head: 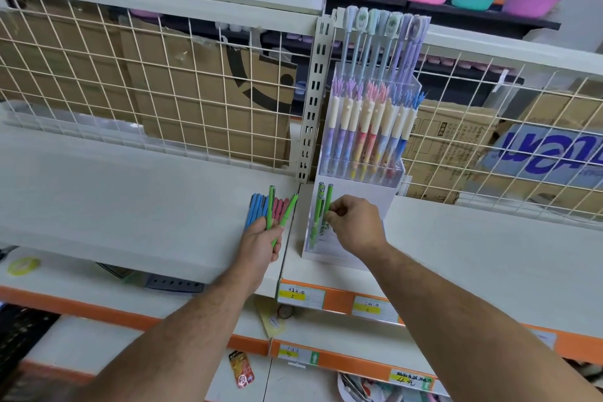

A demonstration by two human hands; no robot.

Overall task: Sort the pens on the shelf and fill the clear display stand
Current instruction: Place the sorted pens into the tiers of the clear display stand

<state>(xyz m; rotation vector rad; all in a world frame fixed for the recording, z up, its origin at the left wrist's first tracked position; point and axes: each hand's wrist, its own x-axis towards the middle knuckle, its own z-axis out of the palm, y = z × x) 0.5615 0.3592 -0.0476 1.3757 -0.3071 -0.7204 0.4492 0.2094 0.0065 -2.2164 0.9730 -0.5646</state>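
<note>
1. As I read it, the step in hand is loading green pens into the front tier of the clear display stand (375, 194). The stand sits on the shelf (130, 192), at about 2 o'clock from my left hand (261, 238).
2. My right hand (354, 225) pinches a green pen (329, 202) between thumb and fingertips. The pen is upright in that front tier, with other green pens (318, 215) standing just beside it at its 9 o'clock.
3. My left hand is curled round two spare green pens (270, 206).
4. Blue pens (256, 210) and pink pens (281, 206) fan out at its 12 o'clock. I cannot tell whether they are in the grip or lying on the shelf.
5. The rear tiers hold pastel novelty pens (362, 127) and look full.
6. Next, I judge: seat this pen, let it go, then draw another green one from the left hand, keeping the colours apart.
</note>
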